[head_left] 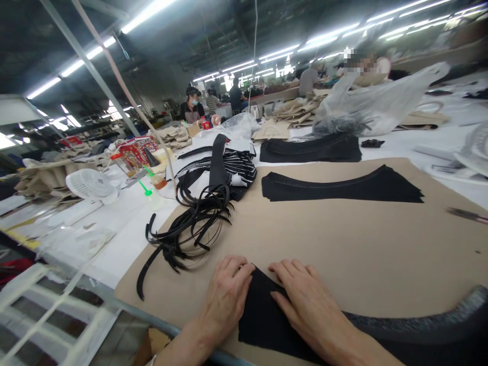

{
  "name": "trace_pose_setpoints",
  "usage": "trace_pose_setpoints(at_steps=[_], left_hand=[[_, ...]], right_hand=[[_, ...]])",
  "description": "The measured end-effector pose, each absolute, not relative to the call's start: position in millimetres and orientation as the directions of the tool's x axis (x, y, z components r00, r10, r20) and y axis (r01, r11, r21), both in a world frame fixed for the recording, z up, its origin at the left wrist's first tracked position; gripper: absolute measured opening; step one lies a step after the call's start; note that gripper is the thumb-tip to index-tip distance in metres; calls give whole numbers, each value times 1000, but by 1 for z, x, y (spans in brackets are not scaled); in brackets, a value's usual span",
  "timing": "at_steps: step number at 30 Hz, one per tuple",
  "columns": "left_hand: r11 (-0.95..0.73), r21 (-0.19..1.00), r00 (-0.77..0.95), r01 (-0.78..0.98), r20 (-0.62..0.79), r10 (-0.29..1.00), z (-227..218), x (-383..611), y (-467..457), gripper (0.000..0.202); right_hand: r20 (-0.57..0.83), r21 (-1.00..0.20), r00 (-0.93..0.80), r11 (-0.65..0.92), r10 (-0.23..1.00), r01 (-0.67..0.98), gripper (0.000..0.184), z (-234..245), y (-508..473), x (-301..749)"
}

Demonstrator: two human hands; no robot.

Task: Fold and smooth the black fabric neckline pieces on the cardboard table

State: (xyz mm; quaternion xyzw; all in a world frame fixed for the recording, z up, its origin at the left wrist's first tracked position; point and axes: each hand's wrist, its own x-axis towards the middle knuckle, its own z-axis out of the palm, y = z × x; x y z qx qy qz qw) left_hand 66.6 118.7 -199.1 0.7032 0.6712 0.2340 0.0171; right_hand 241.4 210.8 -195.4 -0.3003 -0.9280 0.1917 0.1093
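Fabric pc. [263, 317] under my spread R hand [305, 297]; L hand [229, 284] at its edge, grip unclear; prob. smoothing step; next needs edges flat.

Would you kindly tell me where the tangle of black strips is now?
In the head view, the black strips lie left of centre on the tan sheet, beyond the left hand and nearer than the striped fabric.

Black curved fabric panel [263, 305] up front: solid black, mottled grey-black band [415, 324] on its curved edge. Broad flat tan sheet [362, 249] beneath: plain. Thin curved black strips [190, 231]: no pattern. Black-and-white cloth [240, 162]: striped. Round white plastic fan [91, 185]. Red box [139, 151]: multicolour print. Bright green bottle nozzle [147, 191].
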Motion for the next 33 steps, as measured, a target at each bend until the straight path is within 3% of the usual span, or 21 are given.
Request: trace_pose_setpoints(at_steps=[6,14,25,33], left_hand=[[-233,401,154,886,219,963,-196,63,134,34],[-270,371,231,888,146,962,-189,56,136,36],[-258,394,219,882,143,965,-188,53,134,34],[-261,408,226,875,135,965,-188,52,135,39]], right_hand=[[138,-442,-800,759,584,478,28,-200,212,246],[150,-415,-839,803,523,427,28,-202,214,249],[206,-252,-862,877,462,410,25,-205,213,249],[167,-309,-864,857,475,412,25,-202,212,249]])
